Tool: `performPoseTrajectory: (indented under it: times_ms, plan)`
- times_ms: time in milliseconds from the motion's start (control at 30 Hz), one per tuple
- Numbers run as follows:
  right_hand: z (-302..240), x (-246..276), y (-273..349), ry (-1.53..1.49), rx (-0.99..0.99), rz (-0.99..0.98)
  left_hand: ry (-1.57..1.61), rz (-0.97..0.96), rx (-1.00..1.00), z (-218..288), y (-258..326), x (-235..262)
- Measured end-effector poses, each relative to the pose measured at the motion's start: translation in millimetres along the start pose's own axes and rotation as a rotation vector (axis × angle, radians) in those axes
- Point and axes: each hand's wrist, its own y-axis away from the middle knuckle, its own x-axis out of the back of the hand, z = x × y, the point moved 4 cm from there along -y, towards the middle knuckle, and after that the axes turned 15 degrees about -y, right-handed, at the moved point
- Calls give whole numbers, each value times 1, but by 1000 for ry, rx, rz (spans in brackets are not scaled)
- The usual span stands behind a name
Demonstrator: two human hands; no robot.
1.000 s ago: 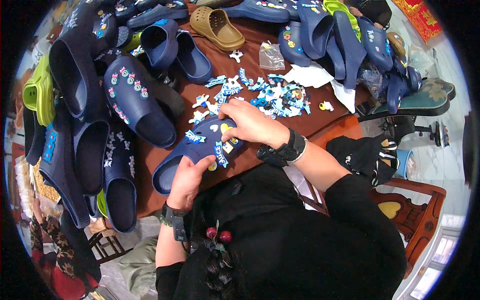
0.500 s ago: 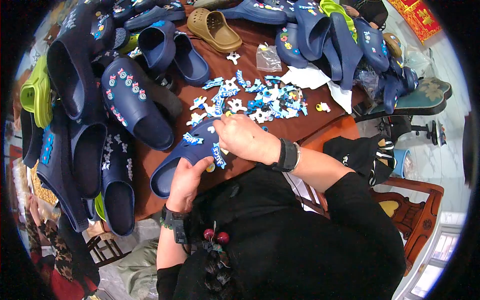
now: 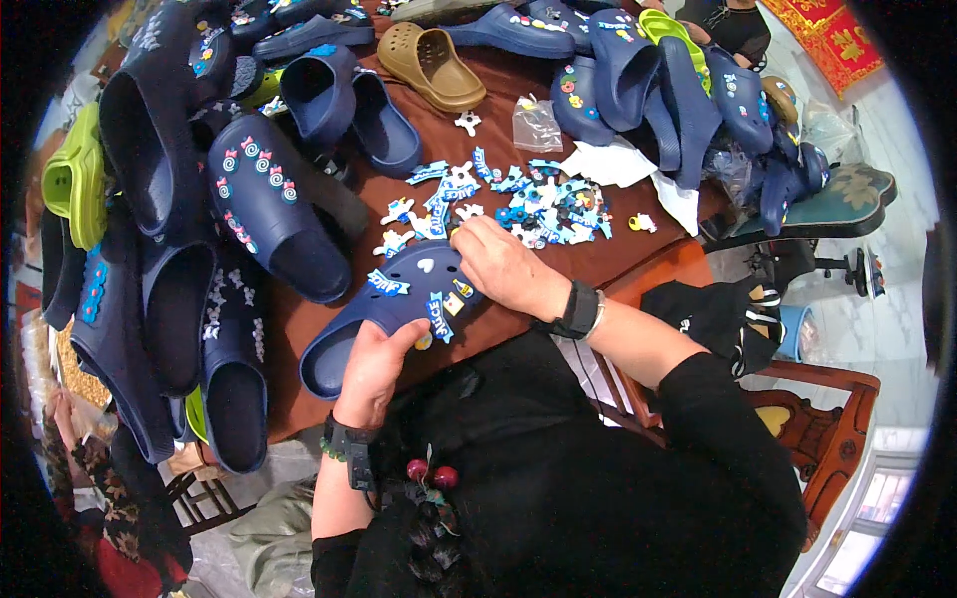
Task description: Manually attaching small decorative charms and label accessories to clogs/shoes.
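Note:
A navy clog (image 3: 411,303) lies on the brown-covered table in front of me, its toe pointing to the upper right. My left hand (image 3: 374,371) grips its near side, thumb on top. Curled over the toe end is my right hand (image 3: 506,269), fingertips against the clog; whatever they may pinch is hidden. On the clog's upper sit a white heart charm (image 3: 427,265), a blue-and-white lettered charm (image 3: 388,283), a second lettered charm (image 3: 440,317) and a small bottle charm (image 3: 464,288). Just beyond lies a pile of loose blue, white and black charms (image 3: 543,211).
Several navy clogs (image 3: 274,204) crowd the left side, with a lime green clog (image 3: 75,184) among them. At the back are a brown clog (image 3: 434,70), a clear plastic bag (image 3: 536,125) and more decorated clogs. White paper (image 3: 610,162) lies right of the charms.
My right hand has moved right, from the middle of the clog's upper to its toe, uncovering the white heart and the bottle charm. My left hand keeps its grip.

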Motion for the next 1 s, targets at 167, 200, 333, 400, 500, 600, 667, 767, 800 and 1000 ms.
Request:
performPoseTrajectory:
  times_ms: [167, 200, 333, 400, 500, 600, 667, 767, 800, 1000]
  plan:
    - [27, 3, 7, -382, -334, 169, 52, -43, -37, -1, -7, 1]
    - [27, 7, 6, -546, -552, 115, 47, -36, -48, -2, -9, 3]
    - [-4, 26, 1, -392, -76, -158, 72, -40, -14, -1, -9, 5]
    - [-1, 19, 5, -259, -132, -331, 83, -37, -19, 6, -6, 4]
    - [13, 9, 12, -371, -119, -257, 70, -38, -36, 9, -6, 2]
    - [16, 5, 12, -469, -128, -236, 49, -22, -39, 9, -2, 2]
    - [18, 5, 13, -508, -119, -208, 51, -18, -35, 9, -3, 2]
    - [16, 0, 16, -470, -92, -148, 43, -11, -28, 10, -5, 6]
    - [15, -3, 17, -471, -90, -146, 47, -21, -31, 9, -6, 8]
    - [2, -12, 20, -314, -116, 116, 79, 15, -48, 10, -9, 10]
